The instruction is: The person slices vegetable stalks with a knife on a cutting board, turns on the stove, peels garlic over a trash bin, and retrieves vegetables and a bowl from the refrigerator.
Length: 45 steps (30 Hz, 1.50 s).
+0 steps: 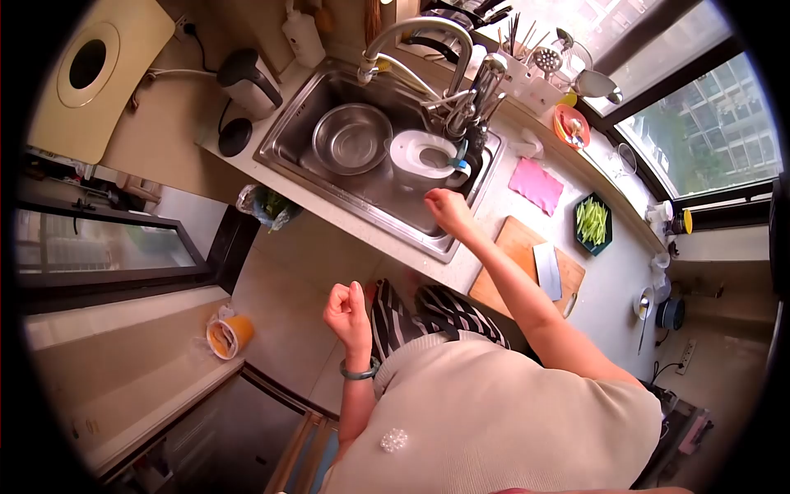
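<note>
My left hand (pixel 348 317) is curled into a fist in front of my body, with a bangle on its wrist, and nothing shows sticking out of it. Over the sink's near edge hangs my right hand (pixel 448 210), fingers curled in and nothing visible in them. Just beyond it, a white pitcher (pixel 406 161) with a blue piece by its handle stands in the steel sink (pixel 284 140). A round metal basin (pixel 329 123) lies to its left. The tall faucet (pixel 428 23) arches over the sink from behind.
Right of the sink, a cleaver (pixel 546 270) lies on a wooden cutting board (pixel 514 262). Behind are a pink cloth (pixel 536 185) and a dark tray (pixel 607 235) of cut green vegetables. A black and grey appliance (pixel 248 82) stands left of the sink, and utensils fill a white holder (pixel 527 85).
</note>
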{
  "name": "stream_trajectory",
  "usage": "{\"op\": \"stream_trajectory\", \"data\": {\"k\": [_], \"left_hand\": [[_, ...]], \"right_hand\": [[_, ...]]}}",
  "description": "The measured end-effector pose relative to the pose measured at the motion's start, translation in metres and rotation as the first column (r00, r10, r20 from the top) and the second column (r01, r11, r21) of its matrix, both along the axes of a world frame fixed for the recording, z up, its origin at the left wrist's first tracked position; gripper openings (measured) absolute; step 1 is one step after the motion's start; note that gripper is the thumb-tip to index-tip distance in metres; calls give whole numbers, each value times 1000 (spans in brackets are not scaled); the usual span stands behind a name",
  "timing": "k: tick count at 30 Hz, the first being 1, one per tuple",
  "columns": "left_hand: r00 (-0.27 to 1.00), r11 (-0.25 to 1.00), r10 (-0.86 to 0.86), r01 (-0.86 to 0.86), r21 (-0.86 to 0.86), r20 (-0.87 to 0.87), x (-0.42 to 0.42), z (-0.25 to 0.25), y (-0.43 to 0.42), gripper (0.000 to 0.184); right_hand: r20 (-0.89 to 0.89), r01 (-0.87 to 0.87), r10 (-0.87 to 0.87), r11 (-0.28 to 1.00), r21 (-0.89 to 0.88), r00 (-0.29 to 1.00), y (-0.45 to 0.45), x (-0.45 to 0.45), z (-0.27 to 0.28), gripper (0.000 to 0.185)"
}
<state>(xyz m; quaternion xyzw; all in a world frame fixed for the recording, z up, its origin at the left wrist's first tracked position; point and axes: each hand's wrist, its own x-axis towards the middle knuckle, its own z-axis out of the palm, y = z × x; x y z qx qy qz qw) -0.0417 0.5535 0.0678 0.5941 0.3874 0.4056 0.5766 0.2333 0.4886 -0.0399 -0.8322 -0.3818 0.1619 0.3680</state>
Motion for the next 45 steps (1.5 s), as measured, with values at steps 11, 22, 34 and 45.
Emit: {"op": "stream_trajectory", "data": {"k": [11, 22, 34, 45], "left_hand": [[674, 732, -445, 653, 195, -589, 156, -129, 176, 37], [116, 458, -312, 888, -42, -943, 301, -252, 247, 75], [344, 593, -649, 788, -168, -679, 300, -289, 228, 61], [435, 579, -696, 811, -87, -571, 278, -216, 222, 49]], "right_hand": [[290, 381, -298, 876, -294, 909, -48, 98, -78, 62], [202, 248, -172, 853, -459, 964, -13, 147, -96, 47], [135, 275, -242, 893, -356, 961, -3, 139, -111, 10], [63, 279, -272, 919, -277, 960, -16, 93, -42, 12]]}}
